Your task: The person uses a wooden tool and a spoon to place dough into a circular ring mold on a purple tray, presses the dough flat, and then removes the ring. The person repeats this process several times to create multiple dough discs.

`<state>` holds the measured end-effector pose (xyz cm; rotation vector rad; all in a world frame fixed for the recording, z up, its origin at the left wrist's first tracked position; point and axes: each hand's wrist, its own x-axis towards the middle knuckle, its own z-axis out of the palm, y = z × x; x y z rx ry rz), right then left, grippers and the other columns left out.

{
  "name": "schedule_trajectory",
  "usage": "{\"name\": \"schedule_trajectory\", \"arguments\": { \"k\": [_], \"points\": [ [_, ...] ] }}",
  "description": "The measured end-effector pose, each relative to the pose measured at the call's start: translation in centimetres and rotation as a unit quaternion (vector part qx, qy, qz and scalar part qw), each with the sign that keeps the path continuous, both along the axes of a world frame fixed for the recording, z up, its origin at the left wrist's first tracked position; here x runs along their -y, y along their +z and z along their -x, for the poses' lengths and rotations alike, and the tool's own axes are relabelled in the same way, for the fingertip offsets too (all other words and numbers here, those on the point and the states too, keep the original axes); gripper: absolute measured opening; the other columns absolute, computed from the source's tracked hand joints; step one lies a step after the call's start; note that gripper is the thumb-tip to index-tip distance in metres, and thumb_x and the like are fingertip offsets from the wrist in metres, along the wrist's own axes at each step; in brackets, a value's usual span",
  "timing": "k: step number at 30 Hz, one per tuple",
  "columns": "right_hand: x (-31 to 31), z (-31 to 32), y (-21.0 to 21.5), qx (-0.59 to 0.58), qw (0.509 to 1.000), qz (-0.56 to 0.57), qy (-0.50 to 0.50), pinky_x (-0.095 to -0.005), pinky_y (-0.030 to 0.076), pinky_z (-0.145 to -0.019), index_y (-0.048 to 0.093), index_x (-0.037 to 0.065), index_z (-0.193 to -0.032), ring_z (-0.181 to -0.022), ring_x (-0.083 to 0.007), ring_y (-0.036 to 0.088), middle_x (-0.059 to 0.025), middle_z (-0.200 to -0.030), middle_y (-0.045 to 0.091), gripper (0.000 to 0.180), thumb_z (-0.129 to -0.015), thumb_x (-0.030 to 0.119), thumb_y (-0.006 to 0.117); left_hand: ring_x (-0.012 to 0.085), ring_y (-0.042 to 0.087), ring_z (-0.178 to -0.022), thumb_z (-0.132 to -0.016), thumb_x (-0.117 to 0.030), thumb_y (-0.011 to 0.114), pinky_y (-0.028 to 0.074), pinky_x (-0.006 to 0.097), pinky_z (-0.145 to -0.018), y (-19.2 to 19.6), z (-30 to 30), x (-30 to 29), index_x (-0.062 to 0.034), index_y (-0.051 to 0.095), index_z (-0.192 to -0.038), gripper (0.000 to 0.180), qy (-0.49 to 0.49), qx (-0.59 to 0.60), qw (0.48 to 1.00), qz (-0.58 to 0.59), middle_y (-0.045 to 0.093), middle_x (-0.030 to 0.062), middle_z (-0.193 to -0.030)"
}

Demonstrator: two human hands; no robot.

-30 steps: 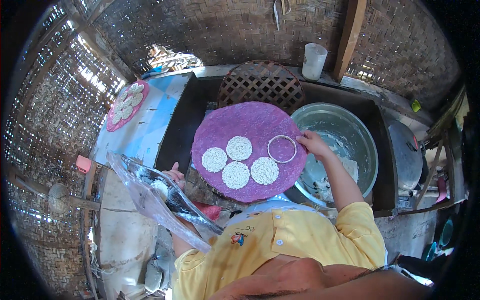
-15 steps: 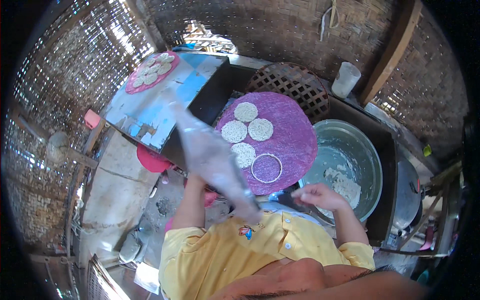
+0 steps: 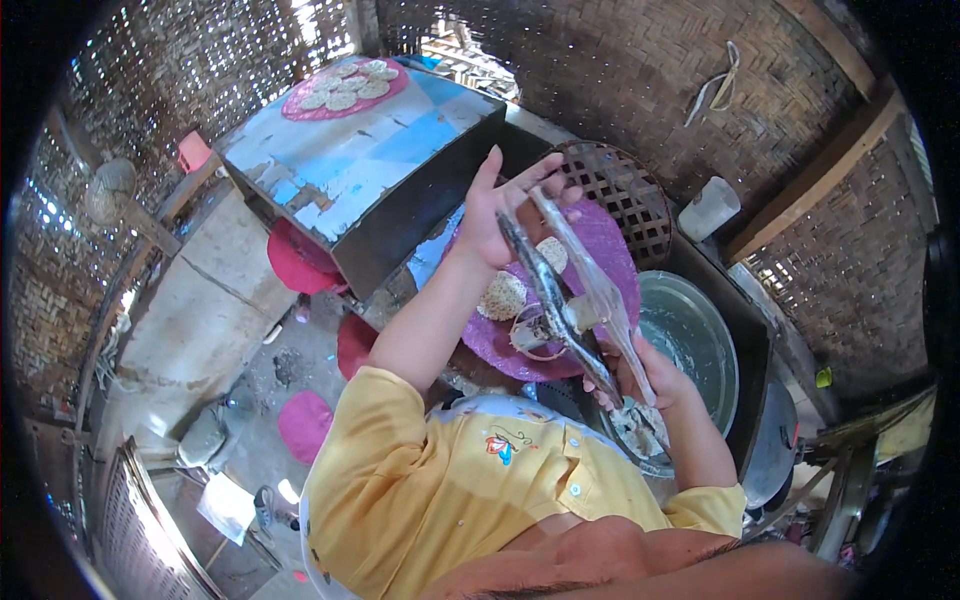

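A clear plastic bag (image 3: 590, 280) stretches slantwise between my hands, dark and shiny along one edge. My left hand (image 3: 510, 205) is palm up at its upper end, thumb and fingers apart, the film touching the fingers. Around the lower end, my right hand (image 3: 660, 375) is closed on the plastic. Below lies a round purple mat (image 3: 625, 250) with white, grainy flat discs (image 3: 503, 297) and a thin ring (image 3: 540, 353), partly hidden by the bag. White dough (image 3: 642, 428) shows in the green basin (image 3: 737, 370), just under my right hand.
A table with peeling blue paint (image 3: 340, 160) stands at the left, bearing a pink mat (image 3: 290, 105) of white discs (image 3: 345, 85). Behind the purple mat leans a woven basket (image 3: 625, 185), with a white plastic container (image 3: 710, 208) beside it. Pink cloth pieces (image 3: 305, 425) lie low left.
The plastic bag swung from the left to in front of me, over the purple mat. My left hand rose with it, and my right hand took hold of its lower end. The view shifted.
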<state>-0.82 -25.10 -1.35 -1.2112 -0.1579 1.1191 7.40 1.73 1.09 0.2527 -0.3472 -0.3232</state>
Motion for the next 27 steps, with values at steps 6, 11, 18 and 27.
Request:
{"name": "schedule_trajectory", "arguments": {
  "k": [6, 11, 18, 27],
  "points": [
    [1.9, -1.8, 0.9, 0.031, 0.989, 0.147, 0.001, -0.0332, 0.048, -0.059, 0.043, 0.005, -0.115, -0.07, -0.0243, 0.059, -0.018, -0.088, 0.057, 0.063, -0.084, 0.059, 0.031, 0.0235, 0.049, -0.065, -0.081, -0.061, 0.038, 0.042, 0.042, -0.074, -4.3, -1.2, 1.3, -0.0077, 0.054, -0.097, 0.057, 0.006, -0.036, 0.996, 0.082, 0.048, 0.0058, -0.059],
    [1.9, -1.8, 1.6, 0.079, 0.97, 0.229, 0.026, -0.0282, 0.048, -0.052, 0.041, 0.006, -0.115, -0.059, -0.0195, 0.059, -0.014, -0.081, 0.059, 0.058, -0.086, 0.056, 0.029, 0.0202, 0.047, -0.057, -0.081, -0.059, 0.04, 0.042, 0.04, -0.068, -6.4, -0.5, 1.8, -0.0101, 0.053, -0.092, 0.052, 0.045, -0.087, 0.992, 0.082, 0.042, 0.0021, -0.052],
    [-0.9, -1.6, 0.5, 0.14, 0.962, 0.23, 0.029, -0.0252, 0.044, -0.041, 0.057, 0.003, -0.09, -0.052, -0.0138, 0.058, -0.0068, -0.068, 0.06, 0.06, -0.085, 0.057, 0.033, 0.0131, 0.043, -0.046, -0.083, -0.053, 0.044, 0.043, 0.033, -0.06, -5.5, 0.1, -0.6, -0.0136, 0.054, -0.082, 0.041, 0.122, -0.109, 0.986, 0.007, 0.039, -0.0029, -0.047],
    [-2.0, -2.1, 1.6, 0.24, 0.913, 0.321, -0.082, -0.0246, 0.042, -0.04, 0.057, 0.002, -0.084, -0.046, -0.0119, 0.051, -0.0052, -0.062, 0.056, 0.043, -0.084, 0.043, 0.048, 0.0141, 0.04, -0.041, -0.084, -0.057, 0.037, 0.04, 0.034, -0.054, -6.4, -2.7, -0.9, -0.013, 0.053, -0.076, 0.048, 0.09, -0.062, 0.993, 0.046, 0.035, -0.0022, -0.043]
  ]
}}
